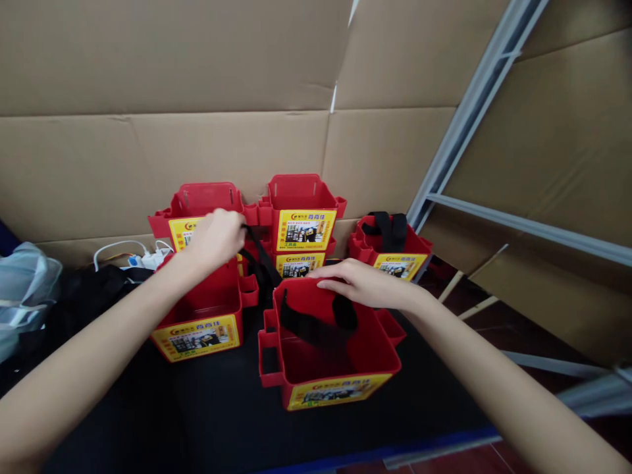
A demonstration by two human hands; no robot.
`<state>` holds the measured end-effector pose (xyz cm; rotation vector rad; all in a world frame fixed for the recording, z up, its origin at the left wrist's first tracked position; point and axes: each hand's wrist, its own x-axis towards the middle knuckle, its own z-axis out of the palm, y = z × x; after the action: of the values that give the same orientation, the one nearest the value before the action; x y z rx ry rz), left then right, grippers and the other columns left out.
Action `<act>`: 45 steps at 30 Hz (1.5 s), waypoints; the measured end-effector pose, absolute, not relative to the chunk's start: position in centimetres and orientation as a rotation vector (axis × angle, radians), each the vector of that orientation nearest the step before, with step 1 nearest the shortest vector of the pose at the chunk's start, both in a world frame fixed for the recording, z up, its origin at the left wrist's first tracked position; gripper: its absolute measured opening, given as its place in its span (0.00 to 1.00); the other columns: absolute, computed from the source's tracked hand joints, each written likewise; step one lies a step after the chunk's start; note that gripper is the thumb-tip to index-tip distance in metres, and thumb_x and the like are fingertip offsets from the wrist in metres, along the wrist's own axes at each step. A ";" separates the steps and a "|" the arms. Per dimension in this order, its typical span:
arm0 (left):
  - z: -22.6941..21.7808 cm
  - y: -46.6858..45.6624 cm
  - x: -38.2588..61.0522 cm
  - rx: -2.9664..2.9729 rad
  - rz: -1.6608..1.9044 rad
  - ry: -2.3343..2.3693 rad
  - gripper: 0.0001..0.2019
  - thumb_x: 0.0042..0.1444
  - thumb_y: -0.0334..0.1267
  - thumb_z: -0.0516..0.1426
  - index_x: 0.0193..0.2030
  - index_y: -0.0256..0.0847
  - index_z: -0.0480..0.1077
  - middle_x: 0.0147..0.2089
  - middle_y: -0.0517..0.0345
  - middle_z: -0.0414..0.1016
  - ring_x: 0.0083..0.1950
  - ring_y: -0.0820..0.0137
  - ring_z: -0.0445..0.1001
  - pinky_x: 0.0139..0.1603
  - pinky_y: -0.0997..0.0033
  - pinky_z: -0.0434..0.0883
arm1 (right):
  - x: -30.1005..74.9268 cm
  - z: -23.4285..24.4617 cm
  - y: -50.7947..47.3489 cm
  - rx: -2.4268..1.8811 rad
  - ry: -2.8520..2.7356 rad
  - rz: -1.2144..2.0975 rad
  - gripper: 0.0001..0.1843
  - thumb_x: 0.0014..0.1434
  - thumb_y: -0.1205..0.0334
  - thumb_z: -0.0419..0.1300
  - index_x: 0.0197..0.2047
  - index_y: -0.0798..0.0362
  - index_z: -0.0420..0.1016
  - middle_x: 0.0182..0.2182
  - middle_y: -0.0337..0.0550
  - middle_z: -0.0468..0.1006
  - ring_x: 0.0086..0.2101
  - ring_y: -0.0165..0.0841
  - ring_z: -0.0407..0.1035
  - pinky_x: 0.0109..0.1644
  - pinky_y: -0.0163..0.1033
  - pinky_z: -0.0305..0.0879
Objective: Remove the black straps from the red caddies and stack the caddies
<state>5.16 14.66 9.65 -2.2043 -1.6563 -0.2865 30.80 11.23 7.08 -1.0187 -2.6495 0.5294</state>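
Observation:
Several red plastic tool boxes with yellow labels stand on a black surface. The nearest red box [336, 368] sits in front of me with a black strap [306, 326] hanging into it. My right hand [363, 283] lies flat on that box's far rim, fingers stretched out. My left hand [217, 236] is closed in a pinch on the strap's upper end [257, 247], pulling it up and to the left above a second red box [200, 329].
More red boxes are stacked at the back [301, 217], one at the right [395, 253] carrying a black strap. Cardboard sheets [148, 131] form the wall behind. A grey metal shelf frame [469, 118] stands at right. White cables [143, 257] and a plastic bag [24, 283] lie at left.

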 end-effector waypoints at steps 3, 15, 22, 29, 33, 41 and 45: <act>10.5 14.0 4.0 -1.962 -0.216 -1.782 0.14 0.54 0.34 0.48 0.40 0.33 0.73 0.35 0.41 0.74 0.39 0.54 0.73 0.35 0.62 0.66 | 30.6 7.0 11.2 -1.023 -2.648 0.513 0.17 0.63 0.61 0.47 0.50 0.51 0.71 0.49 0.42 0.73 0.48 0.34 0.68 0.52 0.39 0.62; 8.0 15.3 5.1 -2.508 0.010 -1.226 0.13 0.56 0.36 0.48 0.39 0.39 0.73 0.38 0.50 0.76 0.41 0.64 0.73 0.42 0.65 0.61 | 30.5 6.8 11.6 -0.956 -2.658 0.529 0.17 0.63 0.60 0.48 0.51 0.51 0.71 0.49 0.41 0.73 0.48 0.34 0.68 0.51 0.37 0.63; 9.8 15.2 2.7 -1.985 -0.111 -1.674 0.16 0.50 0.33 0.48 0.36 0.30 0.74 0.33 0.37 0.75 0.38 0.51 0.74 0.38 0.58 0.65 | 30.8 6.1 12.0 -0.928 -2.653 0.478 0.17 0.63 0.60 0.48 0.52 0.51 0.70 0.49 0.39 0.74 0.48 0.33 0.68 0.51 0.37 0.64; 11.3 13.7 -1.4 -1.854 -0.362 -1.906 0.18 0.54 0.39 0.47 0.41 0.33 0.74 0.33 0.39 0.75 0.35 0.52 0.73 0.31 0.63 0.65 | 30.8 6.1 12.0 -0.933 -2.658 0.445 0.17 0.63 0.60 0.48 0.52 0.50 0.70 0.48 0.38 0.75 0.47 0.34 0.69 0.49 0.37 0.65; 11.9 12.9 -3.8 -1.929 -0.712 -1.721 0.17 0.56 0.45 0.50 0.42 0.35 0.74 0.35 0.45 0.76 0.36 0.58 0.73 0.34 0.66 0.65 | 30.2 5.9 11.9 -0.927 -2.653 0.471 0.17 0.63 0.60 0.49 0.52 0.49 0.70 0.48 0.38 0.75 0.47 0.34 0.69 0.49 0.38 0.65; 13.4 13.3 0.0 -2.374 -1.073 -0.966 0.07 0.54 0.38 0.56 0.33 0.38 0.74 0.32 0.58 0.75 0.33 0.73 0.71 0.38 0.74 0.65 | 24.0 7.7 11.9 -0.920 -2.452 0.518 0.33 0.55 0.48 0.57 0.60 0.51 0.58 0.53 0.47 0.69 0.51 0.39 0.65 0.53 0.43 0.63; 14.1 13.6 2.2 -2.557 -0.884 -0.876 0.07 0.53 0.38 0.56 0.37 0.39 0.72 0.36 0.58 0.75 0.37 0.72 0.72 0.41 0.72 0.65 | 20.0 9.1 13.7 -0.847 -2.190 0.418 0.21 0.56 0.55 0.56 0.51 0.55 0.66 0.42 0.49 0.76 0.41 0.38 0.72 0.45 0.44 0.68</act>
<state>2.21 13.57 14.10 -2.5573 -0.8764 -0.8842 19.97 13.68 9.10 -0.8469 -2.1899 0.4176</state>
